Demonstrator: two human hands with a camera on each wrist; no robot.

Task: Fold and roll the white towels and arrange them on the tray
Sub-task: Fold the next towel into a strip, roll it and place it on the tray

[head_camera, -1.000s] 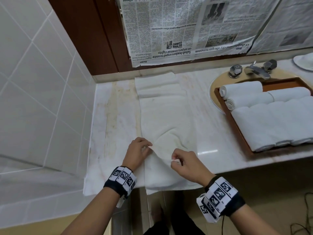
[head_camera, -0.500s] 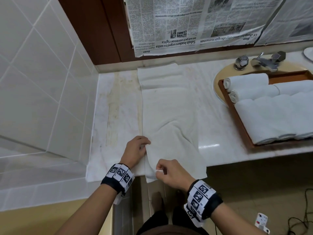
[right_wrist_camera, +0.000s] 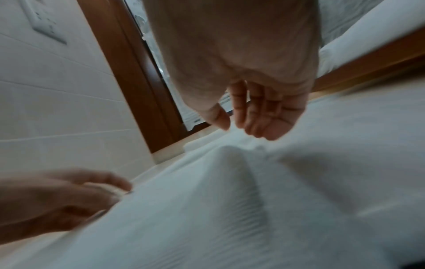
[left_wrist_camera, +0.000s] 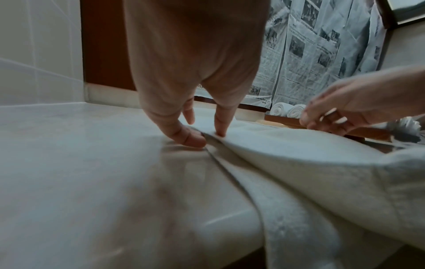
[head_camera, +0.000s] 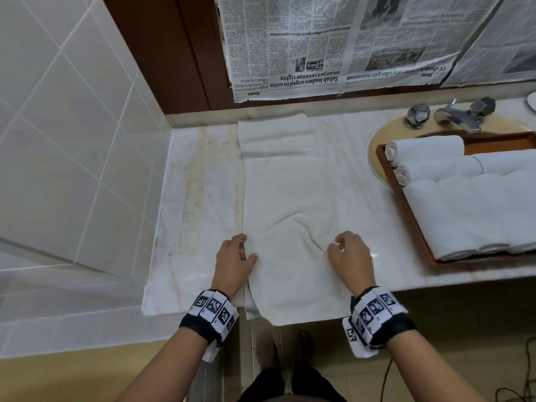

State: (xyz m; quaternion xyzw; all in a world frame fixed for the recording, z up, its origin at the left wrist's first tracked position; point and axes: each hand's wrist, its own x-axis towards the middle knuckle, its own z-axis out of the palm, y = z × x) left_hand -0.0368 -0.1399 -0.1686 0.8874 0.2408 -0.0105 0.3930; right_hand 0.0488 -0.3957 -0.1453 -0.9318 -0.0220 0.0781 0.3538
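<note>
A long white towel [head_camera: 295, 192] lies flat on the marble counter [head_camera: 197, 213], from the back wall to the front edge, where its end hangs over. My left hand [head_camera: 246, 250] sits at the towel's near left edge. In the left wrist view its thumb and a finger [left_wrist_camera: 220, 127] pinch a fold of the towel [left_wrist_camera: 299, 163]. My right hand [head_camera: 336, 245] hovers just above the near right part of the towel [right_wrist_camera: 230, 209], fingers [right_wrist_camera: 253, 116] loosely curled and holding nothing. A wooden tray [head_camera: 412, 198] at the right holds several rolled white towels [head_camera: 429, 146].
The tray sits over the sink basin, with a chrome tap [head_camera: 458, 117] behind it. Newspaper [head_camera: 333, 47] covers the wall above the counter. A tiled wall [head_camera: 72, 140] closes the left side. The counter's front edge runs just below my wrists.
My right hand has let go of the towel flap it pinched and moved right. The near end of the towel now lies spread wider. My left hand stays at the left edge.
</note>
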